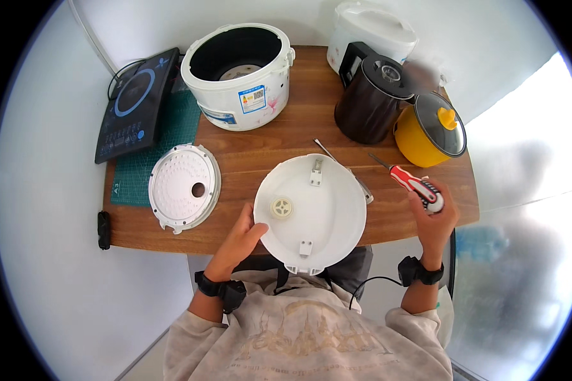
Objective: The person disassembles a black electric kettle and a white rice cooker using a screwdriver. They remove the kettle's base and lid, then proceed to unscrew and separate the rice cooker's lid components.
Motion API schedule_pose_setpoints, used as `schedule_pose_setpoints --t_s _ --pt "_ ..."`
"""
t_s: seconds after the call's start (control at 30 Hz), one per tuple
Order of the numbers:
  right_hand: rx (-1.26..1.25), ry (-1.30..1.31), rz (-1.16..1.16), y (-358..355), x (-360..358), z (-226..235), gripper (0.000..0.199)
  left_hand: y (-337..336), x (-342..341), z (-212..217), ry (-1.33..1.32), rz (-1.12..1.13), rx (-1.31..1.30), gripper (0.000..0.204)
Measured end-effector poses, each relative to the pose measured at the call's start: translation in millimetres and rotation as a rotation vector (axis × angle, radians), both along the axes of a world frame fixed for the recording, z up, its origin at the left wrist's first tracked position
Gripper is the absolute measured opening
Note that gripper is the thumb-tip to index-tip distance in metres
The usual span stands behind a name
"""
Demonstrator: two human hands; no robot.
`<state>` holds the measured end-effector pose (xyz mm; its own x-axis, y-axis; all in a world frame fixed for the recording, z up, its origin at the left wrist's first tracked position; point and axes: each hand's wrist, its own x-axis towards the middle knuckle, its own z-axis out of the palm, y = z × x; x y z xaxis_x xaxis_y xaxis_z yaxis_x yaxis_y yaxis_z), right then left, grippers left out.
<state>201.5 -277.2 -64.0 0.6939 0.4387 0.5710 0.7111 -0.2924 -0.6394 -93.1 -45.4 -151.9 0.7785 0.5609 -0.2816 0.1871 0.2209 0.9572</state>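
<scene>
My left hand (241, 236) grips the left rim of a round white rice cooker lid shell (318, 219), thumb over its edge. The shell's hollow inside faces up, with a cream round vent piece (281, 207) at the left and small white brackets at top and bottom. In my right hand (437, 216) is a screwdriver (413, 184) with a red, white and black handle, its shaft pointing up and left, away from the shell. A second, thin screwdriver (326, 150) lies on the table, partly hidden behind the shell.
A white perforated inner lid (183, 184) lies at the left, partly on a green cutting mat (133, 181) beside a black induction cooker (136, 105). Behind stand an open rice cooker body (241, 95), a dark kettle (365, 105), another white cooker (372, 32) and a yellow pot (419, 136).
</scene>
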Motion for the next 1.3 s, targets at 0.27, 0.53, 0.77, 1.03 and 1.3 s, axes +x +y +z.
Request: schedule_pose_setpoints --t_s 0.27,0.53,0.77,1.03,1.3 --pt "-0.041 0.027 0.352 10 -28 62 0.027 6 10 27 0.015 -0.079 -0.125 0.054" --pt "-0.134 0.025 0.398 41 -40 55 0.027 14 11 45 0.101 -0.189 -0.068 0.056" --pt "-0.186 -0.019 0.41 42 -40 53 0.028 54 21 64 0.189 -0.269 0.136 0.055" --pt "-0.228 -0.035 0.46 39 -31 46 0.029 86 70 82 0.203 -0.364 0.442 0.057" --pt "-0.256 -0.007 0.509 51 -34 53 0.03 105 110 72 -0.038 -0.582 0.085 0.067"
